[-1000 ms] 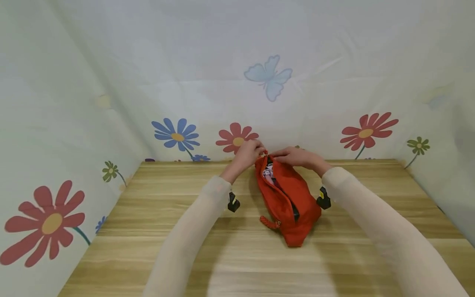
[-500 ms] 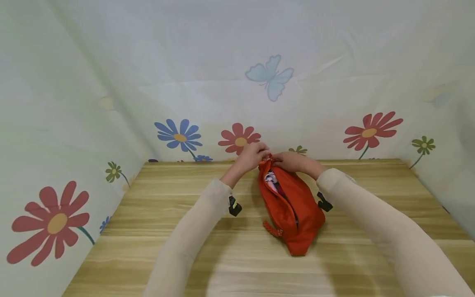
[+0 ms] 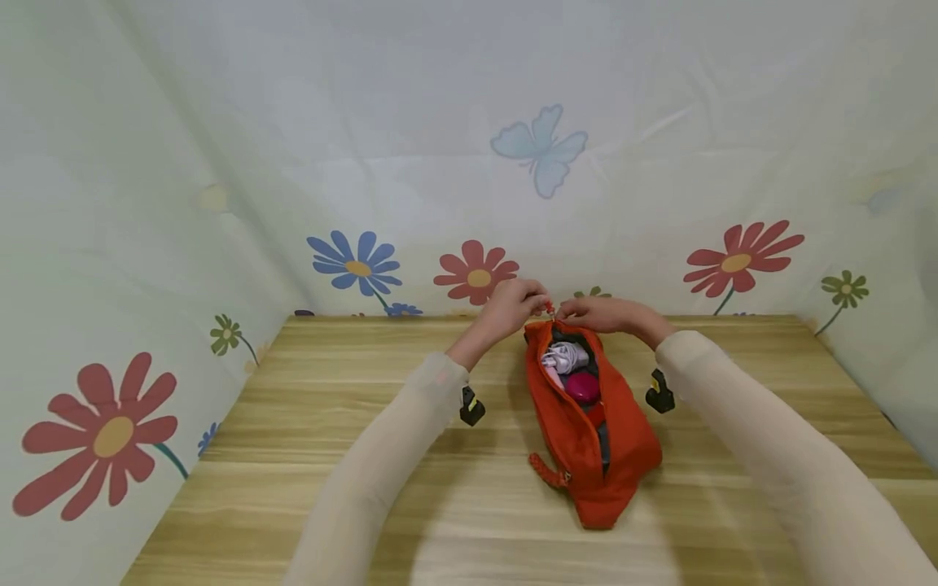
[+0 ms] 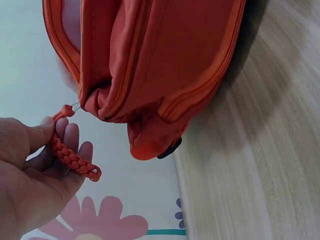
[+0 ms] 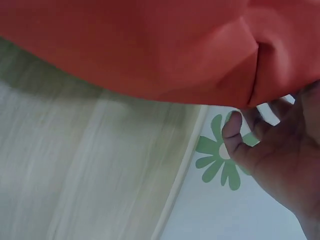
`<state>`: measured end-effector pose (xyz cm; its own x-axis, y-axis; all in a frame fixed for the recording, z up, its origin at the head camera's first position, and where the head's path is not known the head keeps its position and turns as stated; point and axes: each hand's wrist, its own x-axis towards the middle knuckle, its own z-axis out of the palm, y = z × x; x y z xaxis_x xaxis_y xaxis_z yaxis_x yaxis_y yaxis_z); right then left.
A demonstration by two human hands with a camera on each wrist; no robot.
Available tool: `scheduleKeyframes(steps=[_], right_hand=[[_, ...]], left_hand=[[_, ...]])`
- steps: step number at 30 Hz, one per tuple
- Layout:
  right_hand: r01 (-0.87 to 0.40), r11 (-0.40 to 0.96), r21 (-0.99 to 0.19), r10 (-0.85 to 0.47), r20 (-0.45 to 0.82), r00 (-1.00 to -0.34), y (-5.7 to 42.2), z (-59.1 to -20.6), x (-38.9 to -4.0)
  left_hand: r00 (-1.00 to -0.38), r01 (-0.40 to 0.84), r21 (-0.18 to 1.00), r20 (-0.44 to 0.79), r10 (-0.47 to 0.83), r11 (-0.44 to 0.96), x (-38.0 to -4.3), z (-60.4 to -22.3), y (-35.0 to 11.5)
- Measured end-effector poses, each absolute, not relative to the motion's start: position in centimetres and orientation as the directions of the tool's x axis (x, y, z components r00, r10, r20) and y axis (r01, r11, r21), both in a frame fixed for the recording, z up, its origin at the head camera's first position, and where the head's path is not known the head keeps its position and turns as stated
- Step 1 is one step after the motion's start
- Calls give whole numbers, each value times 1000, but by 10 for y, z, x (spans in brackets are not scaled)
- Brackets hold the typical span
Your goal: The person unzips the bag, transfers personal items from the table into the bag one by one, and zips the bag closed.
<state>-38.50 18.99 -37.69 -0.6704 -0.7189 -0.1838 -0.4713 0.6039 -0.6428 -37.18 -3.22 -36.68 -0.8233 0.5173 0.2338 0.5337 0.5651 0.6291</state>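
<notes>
A red fabric zip pouch [image 3: 628,423] lies lengthwise on the table, its zipper gaping open. Inside show a coiled white cable [image 3: 564,356] and a round magenta item [image 3: 582,387]. At the pouch's far end, my left hand [image 3: 510,309] pinches a braided red zipper pull [image 4: 74,159] between thumb and fingers; in the left wrist view, a thin metal loop links it to the pouch. My right hand [image 3: 608,313] grips the far right edge of the pouch with curled fingers, its fingertips [image 5: 232,122] partly hidden by the fabric in the right wrist view.
The wood-grain table [image 3: 352,423] ends at a pale cloth backdrop [image 3: 410,106] printed with flowers and a butterfly, close behind both hands. A second braided pull [image 3: 545,472] hangs at the pouch's near left side. Black wrist cameras [image 3: 472,407] hang beneath both wrists.
The pouch's mouth has spread wider, uncovering the white cable and magenta item. Hands and pouch sit slightly farther right, and the pouch's near end reaches closer to me.
</notes>
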Motion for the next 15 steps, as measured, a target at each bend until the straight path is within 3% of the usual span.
scheduleKeyframes(steps=[3,6,10,15], right_hand=[[-570,563,-599,-753,-87,-652,190,-379,-385],[-633,609,-478,-712,24,-702,191,-383,-384],[-552,770,-320,-550,106,-828,197,-390,-379],[-456,828,-328,-452,91,-887,207,-392,-373]], left_hand=[[-822,541,605,234,519,585,-368,-366,-30],[-817,541,591,203,539,598,-360,-364,-26],[-787,561,592,165,594,579,-345,-356,-20],[-778,576,577,171,605,578,-335,-352,-19]])
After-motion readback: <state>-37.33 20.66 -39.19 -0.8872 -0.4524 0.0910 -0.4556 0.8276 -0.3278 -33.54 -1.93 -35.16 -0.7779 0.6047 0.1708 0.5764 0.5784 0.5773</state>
